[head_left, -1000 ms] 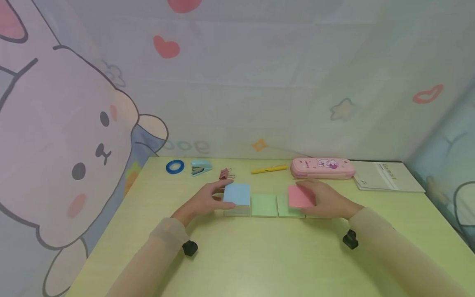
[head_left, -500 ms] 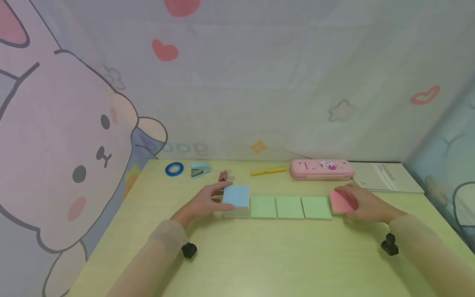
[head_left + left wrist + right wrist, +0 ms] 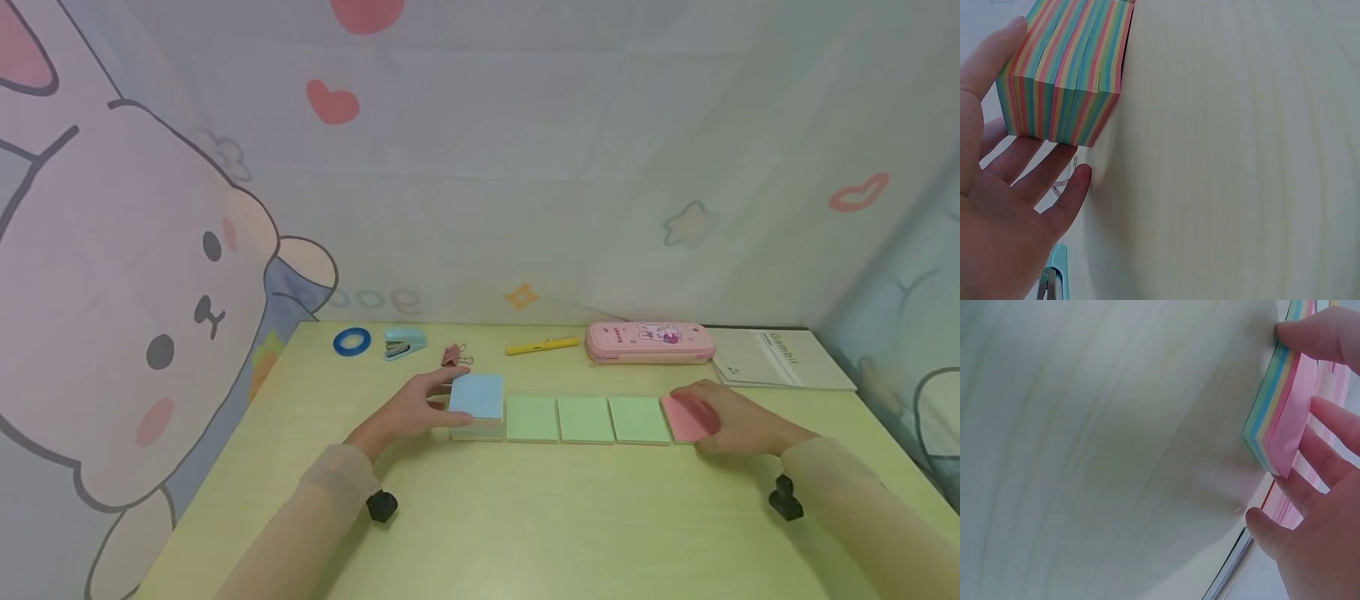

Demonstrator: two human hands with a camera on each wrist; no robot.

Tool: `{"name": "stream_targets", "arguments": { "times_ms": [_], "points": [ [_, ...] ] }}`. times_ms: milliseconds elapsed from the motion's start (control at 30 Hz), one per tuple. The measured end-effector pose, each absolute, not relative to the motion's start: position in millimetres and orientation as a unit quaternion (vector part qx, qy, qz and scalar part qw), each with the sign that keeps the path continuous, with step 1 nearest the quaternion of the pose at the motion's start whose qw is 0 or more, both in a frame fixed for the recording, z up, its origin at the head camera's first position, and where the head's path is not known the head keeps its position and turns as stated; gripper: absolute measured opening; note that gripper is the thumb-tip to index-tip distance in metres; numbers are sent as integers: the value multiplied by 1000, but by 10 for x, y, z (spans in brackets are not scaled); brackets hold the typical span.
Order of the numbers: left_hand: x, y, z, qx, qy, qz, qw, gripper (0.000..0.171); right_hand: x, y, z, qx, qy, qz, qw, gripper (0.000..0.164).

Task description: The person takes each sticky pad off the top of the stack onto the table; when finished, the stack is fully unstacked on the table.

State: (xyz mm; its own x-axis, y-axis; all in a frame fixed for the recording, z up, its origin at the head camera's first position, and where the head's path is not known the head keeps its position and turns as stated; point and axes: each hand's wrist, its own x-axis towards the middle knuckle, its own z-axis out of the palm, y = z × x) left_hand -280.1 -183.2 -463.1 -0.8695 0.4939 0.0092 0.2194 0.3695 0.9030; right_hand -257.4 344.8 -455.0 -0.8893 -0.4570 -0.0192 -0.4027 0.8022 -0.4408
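Note:
My left hand (image 3: 408, 408) grips a stack of sticky note pads (image 3: 477, 396) with a blue top sheet, thumb at the near side and fingers at the far side. The left wrist view shows the stack's striped multicoloured edges (image 3: 1066, 75). Three pads with green tops, a left one (image 3: 532, 419), a middle one (image 3: 585, 419) and a right one (image 3: 639, 419), lie in a row right of the stack. At the row's right end, my right hand (image 3: 742, 421) holds a pink-topped sticky note pad (image 3: 684, 419) by its edges, seemingly down on the table.
Along the table's back edge lie a blue tape roll (image 3: 352, 341), a light blue stapler (image 3: 404, 342), a pink binder clip (image 3: 456, 356), a yellow pen (image 3: 542, 346), a pink pencil case (image 3: 651, 343) and a notebook (image 3: 787, 358). A printed cloth (image 3: 480, 167) hangs behind.
My right hand has carried the pink-topped pad rightward from over the green pads to the row's right end and lowered it. My left hand keeps its grip on the stack.

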Motion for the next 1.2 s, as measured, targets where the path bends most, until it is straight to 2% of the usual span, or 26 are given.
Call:
{"name": "stream_targets", "arguments": {
  "times_ms": [1033, 1200],
  "points": [
    [-2806, -1836, -4625, 222, 812, 523, 135, 80, -2579, 3435, -4552, -215, 950, -213, 80, 81],
    [-2807, -1831, -4623, 221, 812, 523, 138, 81, -2583, 3409, -4539, -214, 953, -203, 73, 88]
  ]
}}
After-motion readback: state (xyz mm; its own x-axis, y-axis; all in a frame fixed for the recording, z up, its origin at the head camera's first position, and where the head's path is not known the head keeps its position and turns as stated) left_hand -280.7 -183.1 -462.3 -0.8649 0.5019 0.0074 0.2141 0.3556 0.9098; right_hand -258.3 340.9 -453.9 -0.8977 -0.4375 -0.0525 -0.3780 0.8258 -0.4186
